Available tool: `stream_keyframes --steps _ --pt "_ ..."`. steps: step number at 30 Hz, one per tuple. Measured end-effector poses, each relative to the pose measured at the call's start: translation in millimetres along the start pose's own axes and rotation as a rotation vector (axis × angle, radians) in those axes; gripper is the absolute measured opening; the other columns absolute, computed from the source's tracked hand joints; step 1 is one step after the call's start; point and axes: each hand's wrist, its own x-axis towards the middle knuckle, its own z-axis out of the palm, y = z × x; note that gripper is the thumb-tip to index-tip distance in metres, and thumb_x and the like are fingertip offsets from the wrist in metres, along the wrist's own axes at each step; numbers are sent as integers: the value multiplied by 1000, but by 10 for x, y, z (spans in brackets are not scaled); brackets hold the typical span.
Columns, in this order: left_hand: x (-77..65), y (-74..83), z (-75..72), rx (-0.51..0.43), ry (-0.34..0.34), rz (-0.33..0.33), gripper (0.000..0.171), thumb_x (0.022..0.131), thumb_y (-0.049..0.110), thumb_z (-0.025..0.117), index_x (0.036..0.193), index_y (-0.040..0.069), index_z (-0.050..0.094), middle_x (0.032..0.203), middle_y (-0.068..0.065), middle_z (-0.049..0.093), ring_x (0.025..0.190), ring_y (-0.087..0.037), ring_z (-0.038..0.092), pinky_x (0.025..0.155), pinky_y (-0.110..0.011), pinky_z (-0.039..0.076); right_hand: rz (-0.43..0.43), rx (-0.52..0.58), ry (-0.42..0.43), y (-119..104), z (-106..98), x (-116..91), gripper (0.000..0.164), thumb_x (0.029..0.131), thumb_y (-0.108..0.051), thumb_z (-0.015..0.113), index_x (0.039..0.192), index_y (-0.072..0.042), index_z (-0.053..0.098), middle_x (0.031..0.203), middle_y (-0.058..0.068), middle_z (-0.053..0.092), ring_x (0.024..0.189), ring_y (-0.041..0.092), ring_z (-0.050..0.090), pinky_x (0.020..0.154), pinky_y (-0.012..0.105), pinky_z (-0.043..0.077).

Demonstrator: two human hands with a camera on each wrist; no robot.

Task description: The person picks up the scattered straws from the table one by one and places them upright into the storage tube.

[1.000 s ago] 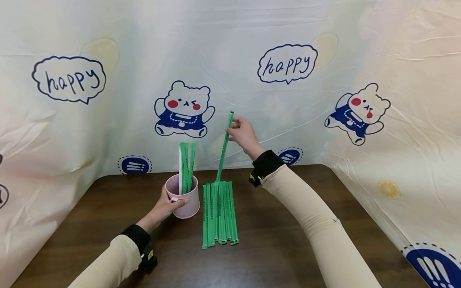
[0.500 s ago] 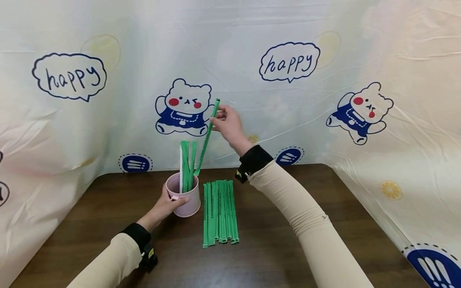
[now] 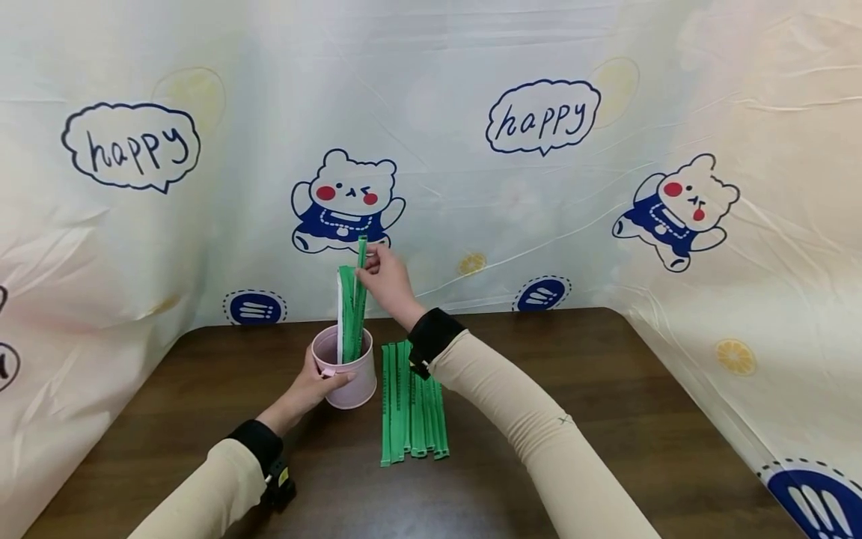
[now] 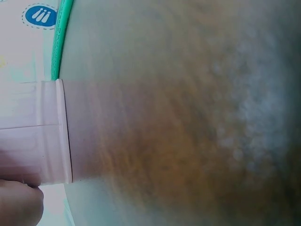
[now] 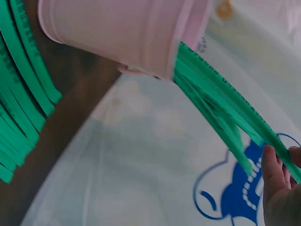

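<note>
The right hand [image 3: 390, 281] has just brought one more green strip [image 3: 361, 299] across: half a second ago it leaned with its foot at the pail's right rim, and now it stands almost upright with its lower end inside the pail [image 3: 360, 387]. So it looks all but delivered, alongside the other strips [image 3: 347, 299] in there, though thumb and fingers still pinch it above the pail. The left hand [image 3: 310, 389] has stayed where it was, gripping the pail's near left side. Just right of the pail, a row [image 3: 395, 408] of strips lies on the table [image 3: 323, 479], still to be dealt with.

As for writing, I can read "happy" in two bubbles on the sheet behind, one [image 3: 131, 146] left of the pail, the other [image 3: 543, 117] right of it. The strips carry dark print, too small for me to make out; no brand is legible.
</note>
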Motion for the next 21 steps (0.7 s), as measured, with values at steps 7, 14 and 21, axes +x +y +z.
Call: stream_keyframes --steps 7,14,21 --pt "15 11 3 22 7 45 109 92 37 71 158 8 -10 157 -26 11 142 -46 21 120 -71 23 42 -2 -27 188 137 -86 44 101 -6 61 143 0 50 120 21 64 111 31 65 86 28 54" --pt "50 -22 -21 10 1 4 103 93 21 65 159 11 -14 163 -24 6 149 -45 16 126 -68 16 52 -42 -38 338 248 -128 42 98 -6 65 138 3 53 118 20 66 109 29 67 86 26 57" --pt "26 -37 -10 -21 4 3 103 93 16 65 159 12 -14 164 -23 6 150 -42 16 126 -66 18 71 -61 -81 448 305 -181 37 97 -8 68 130 4 58 112 20 66 103 29 67 85 29 56"
